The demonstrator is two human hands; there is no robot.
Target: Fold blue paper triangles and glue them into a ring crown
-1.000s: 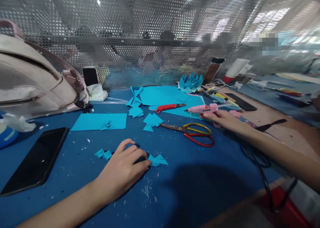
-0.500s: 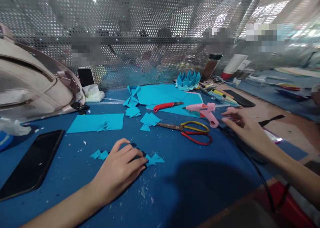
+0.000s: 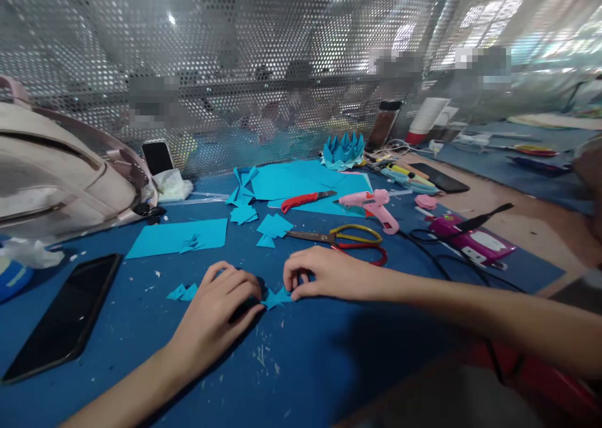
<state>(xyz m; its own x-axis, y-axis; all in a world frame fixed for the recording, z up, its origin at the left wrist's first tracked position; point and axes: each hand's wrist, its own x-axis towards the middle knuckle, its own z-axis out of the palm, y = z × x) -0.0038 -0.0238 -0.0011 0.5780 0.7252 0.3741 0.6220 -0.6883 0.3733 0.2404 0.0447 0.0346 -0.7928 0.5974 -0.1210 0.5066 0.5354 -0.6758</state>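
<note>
Small folded blue paper pieces (image 3: 275, 298) lie on the blue tabletop between my two hands, most of their outline covered by fingers. My left hand (image 3: 223, 299) rests palm down with curled fingers, its thumb and fingertips against the pieces' left side. At the right end, my right hand (image 3: 313, 274) pinches a folded tip between thumb and fingers. More folded blue triangles (image 3: 182, 292) show just left of my left hand; whether they join the others is hidden under it. Scissors (image 3: 350, 235) with yellow and red handles lie beyond my right hand.
Behind lie a pink glue gun (image 3: 374, 205), a red-handled knife (image 3: 303, 200), blue paper sheets (image 3: 296, 178) and a folded blue paper flower (image 3: 343, 151). A black phone (image 3: 66, 315) and a pale bag (image 3: 61, 165) are at left. A purple case (image 3: 473, 240) with cables sits at right.
My right hand has moved left from beside the glue gun to the folded blue pieces and now pinches their right end. My left hand stays on them. The view has shifted slightly.
</note>
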